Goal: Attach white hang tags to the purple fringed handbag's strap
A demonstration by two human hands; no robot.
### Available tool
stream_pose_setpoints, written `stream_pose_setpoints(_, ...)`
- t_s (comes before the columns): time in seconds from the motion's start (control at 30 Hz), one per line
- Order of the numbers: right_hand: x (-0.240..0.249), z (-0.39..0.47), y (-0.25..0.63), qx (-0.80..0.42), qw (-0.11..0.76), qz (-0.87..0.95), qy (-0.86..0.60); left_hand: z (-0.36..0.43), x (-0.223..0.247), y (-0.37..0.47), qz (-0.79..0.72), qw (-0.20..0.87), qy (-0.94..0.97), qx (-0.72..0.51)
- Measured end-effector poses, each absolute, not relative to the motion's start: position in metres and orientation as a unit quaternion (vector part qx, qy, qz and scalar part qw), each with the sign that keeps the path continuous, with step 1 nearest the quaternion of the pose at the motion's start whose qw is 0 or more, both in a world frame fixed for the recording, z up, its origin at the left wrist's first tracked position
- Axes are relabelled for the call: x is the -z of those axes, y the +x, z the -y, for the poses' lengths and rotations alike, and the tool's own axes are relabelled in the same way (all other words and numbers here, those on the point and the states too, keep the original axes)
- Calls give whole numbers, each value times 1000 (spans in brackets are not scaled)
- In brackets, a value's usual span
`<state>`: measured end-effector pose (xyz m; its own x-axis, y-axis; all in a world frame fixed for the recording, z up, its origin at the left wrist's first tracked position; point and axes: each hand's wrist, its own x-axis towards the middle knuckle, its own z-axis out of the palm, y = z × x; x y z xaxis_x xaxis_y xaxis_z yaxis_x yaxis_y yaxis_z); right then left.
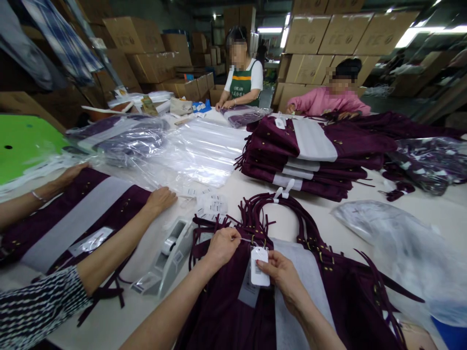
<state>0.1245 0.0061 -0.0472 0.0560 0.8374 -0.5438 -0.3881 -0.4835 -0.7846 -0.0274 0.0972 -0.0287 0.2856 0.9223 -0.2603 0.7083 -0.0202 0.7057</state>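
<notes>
A dark purple bag with fringed straps and a grey paper sheet lies in front of me on the table. My left hand pinches the string of a white hang tag near the bag's top edge. My right hand holds the tag itself between thumb and fingers. A grey tape dispenser stands just left of my left hand.
To my left a co-worker's hands press on another purple bag. A stack of folded purple bags sits ahead, clear plastic bags left of it. Two people work at the far end. Small white labels lie nearby.
</notes>
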Motion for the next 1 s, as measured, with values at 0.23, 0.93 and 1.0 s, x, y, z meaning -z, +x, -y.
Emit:
stream_pose_setpoints(0.23,47,-6,125,-662,467,203,-550,-98,30,-23,-637,351,673,-132)
stream_pose_setpoints(0.93,51,-5,125,-682,469,179,-532,-108,27,-2,-563,635,427,-311)
stream_pose_setpoints(1.0,49,-6,125,-687,471,169,-527,-106,25,-3,-556,650,407,-320)
